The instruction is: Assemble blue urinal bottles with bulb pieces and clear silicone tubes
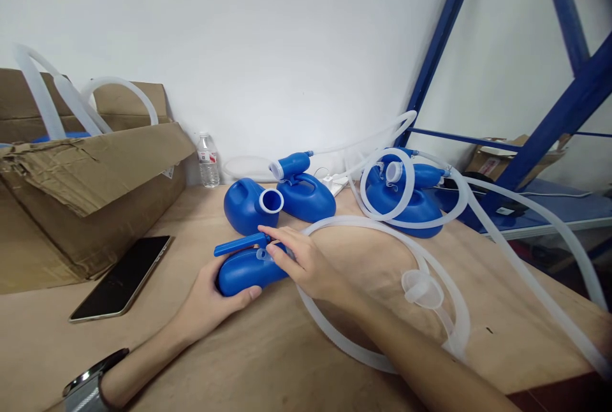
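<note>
A blue plastic bottle [239, 272] lies on the brown tabletop, low and left of centre. My left hand [215, 294] grips its left end, thumb along the near side. Over the bottle's right end, my right hand [301, 259] has its fingers at a blue handle-like piece [236, 245], which sticks out to the left above the bottle; a small clear fitting [263, 254] sits under the fingertips. Just behind stands another blue bottle [243, 205] with a white-rimmed mouth. A clear tube [335, 335] curves on the table to the right, beside a clear funnel-shaped piece [422, 289].
At the left, a cardboard box [90, 208] holds clear tubes. A phone [122, 278] lies before it, and a water bottle [208, 160] stands by the wall. Blue bottles [306, 198] [406, 208] with tubes sit behind; a blue metal frame [545, 131] rises at the right.
</note>
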The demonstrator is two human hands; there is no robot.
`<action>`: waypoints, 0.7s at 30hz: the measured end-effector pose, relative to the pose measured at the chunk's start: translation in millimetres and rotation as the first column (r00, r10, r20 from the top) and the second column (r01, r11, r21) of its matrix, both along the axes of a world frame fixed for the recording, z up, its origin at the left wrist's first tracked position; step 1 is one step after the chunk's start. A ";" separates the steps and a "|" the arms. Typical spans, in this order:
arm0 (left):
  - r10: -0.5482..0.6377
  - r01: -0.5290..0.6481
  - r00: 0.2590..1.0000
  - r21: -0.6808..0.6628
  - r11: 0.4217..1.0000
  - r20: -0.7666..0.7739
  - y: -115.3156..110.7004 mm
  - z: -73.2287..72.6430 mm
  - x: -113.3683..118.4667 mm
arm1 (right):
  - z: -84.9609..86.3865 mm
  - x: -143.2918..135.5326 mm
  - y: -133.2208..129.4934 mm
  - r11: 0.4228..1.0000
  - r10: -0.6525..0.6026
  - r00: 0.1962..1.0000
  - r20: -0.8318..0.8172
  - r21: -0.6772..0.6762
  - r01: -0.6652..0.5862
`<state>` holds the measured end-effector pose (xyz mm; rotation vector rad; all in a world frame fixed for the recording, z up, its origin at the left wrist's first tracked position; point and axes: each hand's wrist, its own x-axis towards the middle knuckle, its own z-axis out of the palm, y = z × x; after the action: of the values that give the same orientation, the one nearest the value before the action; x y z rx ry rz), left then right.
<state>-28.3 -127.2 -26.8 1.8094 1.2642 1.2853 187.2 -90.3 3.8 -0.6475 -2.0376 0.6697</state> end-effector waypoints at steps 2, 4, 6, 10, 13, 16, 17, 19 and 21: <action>-0.004 0.004 1.000 -0.008 1.000 -0.007 0.6 0.5 0.6 | -2.1 -0.6 -0.6 0.997 -0.051 0.999 0.019 0.066 0.049; -0.012 0.012 1.000 -0.012 1.000 -0.007 0.9 1.5 1.2 | -3.0 -1.6 -1.8 0.993 -0.090 0.996 0.004 0.072 0.089; -0.016 0.016 1.000 -0.015 1.000 -0.005 0.9 2.5 1.7 | -2.2 -2.8 -3.7 0.991 -0.124 0.992 -0.021 0.039 0.124; 0.000 0.000 1.000 0.000 1.000 -0.010 0.2 3.0 1.3 | 1.9 -4.6 -7.8 0.989 -0.144 0.988 -0.060 -0.038 0.141; 0.001 0.000 1.000 0.029 1.000 -0.027 -0.1 2.4 0.1 | 2.5 -5.8 -9.3 0.988 -0.139 0.985 -0.099 -0.085 0.131; -0.008 0.010 0.999 0.046 0.999 -0.040 0.1 1.7 -1.0 | 0.2 -7.8 -9.4 0.985 -0.146 0.983 -0.114 -0.109 0.133; -0.010 0.012 0.999 0.047 0.999 -0.041 0.3 1.4 -1.3 | -0.8 -8.4 -9.2 0.985 -0.151 0.982 -0.115 -0.106 0.139; -0.009 0.010 0.999 0.039 0.999 -0.037 1.2 1.0 -1.6 | -2.5 -8.8 -8.1 0.987 -0.161 0.980 -0.121 -0.047 0.156; -0.008 0.009 1.000 0.022 1.000 -0.020 2.4 0.9 -1.9 | -3.4 -7.1 -5.6 0.976 -0.168 0.977 -0.129 0.119 0.183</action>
<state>-30.2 -124.9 -25.9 1.8457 1.2560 1.2845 180.0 -95.9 0.4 -0.6854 -1.8717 0.4560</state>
